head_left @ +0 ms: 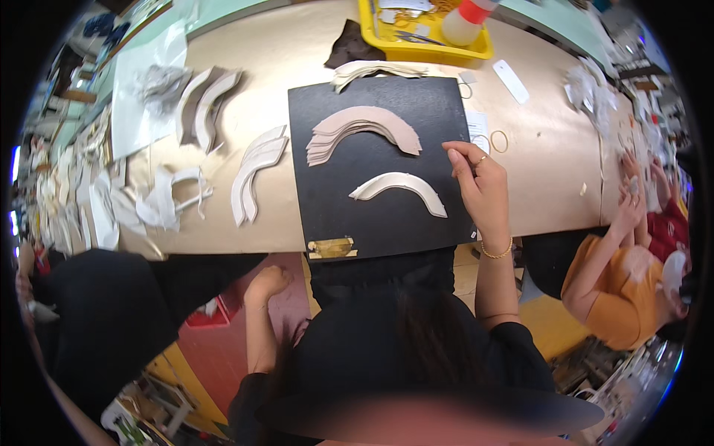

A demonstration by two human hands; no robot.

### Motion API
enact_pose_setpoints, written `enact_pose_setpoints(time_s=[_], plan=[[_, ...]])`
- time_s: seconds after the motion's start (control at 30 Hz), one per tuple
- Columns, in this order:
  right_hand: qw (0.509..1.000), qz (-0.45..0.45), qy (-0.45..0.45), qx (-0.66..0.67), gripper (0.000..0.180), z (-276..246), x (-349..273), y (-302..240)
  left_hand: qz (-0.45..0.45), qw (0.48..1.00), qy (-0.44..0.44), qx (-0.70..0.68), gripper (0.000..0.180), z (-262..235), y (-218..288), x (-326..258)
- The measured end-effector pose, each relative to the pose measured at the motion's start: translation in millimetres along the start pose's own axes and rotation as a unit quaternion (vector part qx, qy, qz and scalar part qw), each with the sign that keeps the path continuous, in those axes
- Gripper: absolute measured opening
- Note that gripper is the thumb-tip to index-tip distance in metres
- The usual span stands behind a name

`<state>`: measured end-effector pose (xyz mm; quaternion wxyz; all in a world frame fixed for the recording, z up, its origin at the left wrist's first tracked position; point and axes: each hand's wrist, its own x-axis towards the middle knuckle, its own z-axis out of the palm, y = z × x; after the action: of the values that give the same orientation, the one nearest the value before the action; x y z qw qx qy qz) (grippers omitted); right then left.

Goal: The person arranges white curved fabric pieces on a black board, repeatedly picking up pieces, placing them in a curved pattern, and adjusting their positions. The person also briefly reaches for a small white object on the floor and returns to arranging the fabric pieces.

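On the black board (379, 234) a fanned stack of curved pinkish pieces (364, 126) lies toward the far side. Nearer to me is a curved cream-white piece (401, 182), apart from the stack. My right hand (480, 182) hovers over the board's right edge, thumb and index tips drawn close together. Whatever is between them, if anything, is too small to make out. Low at the left, off the table's near edge, my left hand (269, 282) is curled closed; its palm side is hidden.
Curved white strips (256, 175) and grey-brown strips (204, 108) lie left of the board. A cream stack (379, 69) sits at its far edge, near a yellow tray (428, 50). Rubber bands (499, 141) and a white tag (511, 82) are right. Co-workers sit either side.
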<state>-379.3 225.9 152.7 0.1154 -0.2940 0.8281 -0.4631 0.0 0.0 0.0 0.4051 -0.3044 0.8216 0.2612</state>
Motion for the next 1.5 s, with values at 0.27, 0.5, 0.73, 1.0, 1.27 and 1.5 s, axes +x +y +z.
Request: enact_pose_setpoints(time_s=[0.27, 0.5, 0.73, 1.0, 1.27, 1.5], plan=[[0.997, -0.024, -0.059, -0.049, 0.018, 10, 3, 19, 0.207, 0.910, 0.053, -0.356, 0.020, -154, 127, -93], [0.996, 0.002, -0.080, -0.043, 0.012, 2, -21, 18, 0.270, 0.876, 0.349, -0.194, 0.027, -153, 201, -21], [0.991, -0.066, -0.096, -0.063, 0.012, 27, -23, 20, 0.272, 0.852, 0.401, -0.196, 0.035, -126, 210, -4], [0.968, -0.122, -0.172, -0.133, 0.030, 60, -17, 12, 0.267, 0.813, 0.500, -0.133, 0.025, -102, 210, 3], [0.978, -0.093, -0.178, -0.063, 0.018, 54, -16, 19, 0.350, 0.785, 0.492, -0.139, 0.034, -98, 205, 6], [0.951, -0.050, -0.195, 0.235, 0.015, -51, -5, 33, 0.299, 0.822, 0.463, -0.144, 0.044, -108, 216, 9]])
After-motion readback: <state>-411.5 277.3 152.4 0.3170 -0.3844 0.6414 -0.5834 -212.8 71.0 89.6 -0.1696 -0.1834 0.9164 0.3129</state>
